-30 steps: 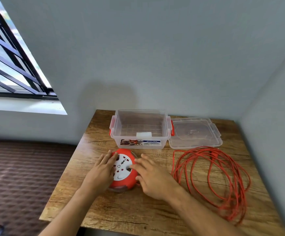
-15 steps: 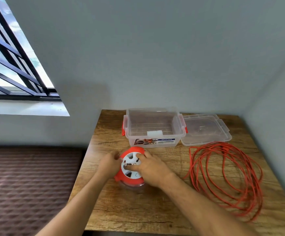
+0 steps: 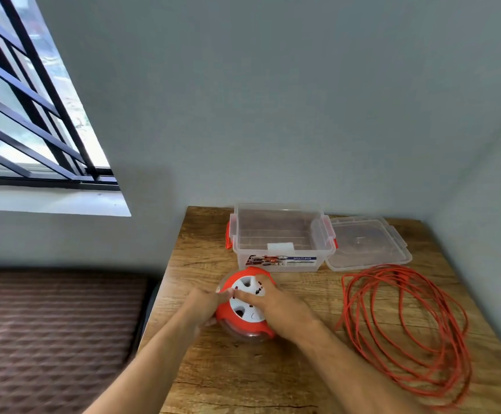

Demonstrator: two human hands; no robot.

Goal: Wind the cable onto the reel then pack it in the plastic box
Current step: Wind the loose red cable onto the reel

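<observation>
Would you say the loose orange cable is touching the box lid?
Cannot tell. In the head view the orange cable has its far loops at the lid's near edge, with no clear gap or contact.

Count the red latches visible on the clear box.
2 visible: one red latch on the left end of the plastic box, one on its right end, beside the loose lid. Any on the far side can't be made out.
</observation>
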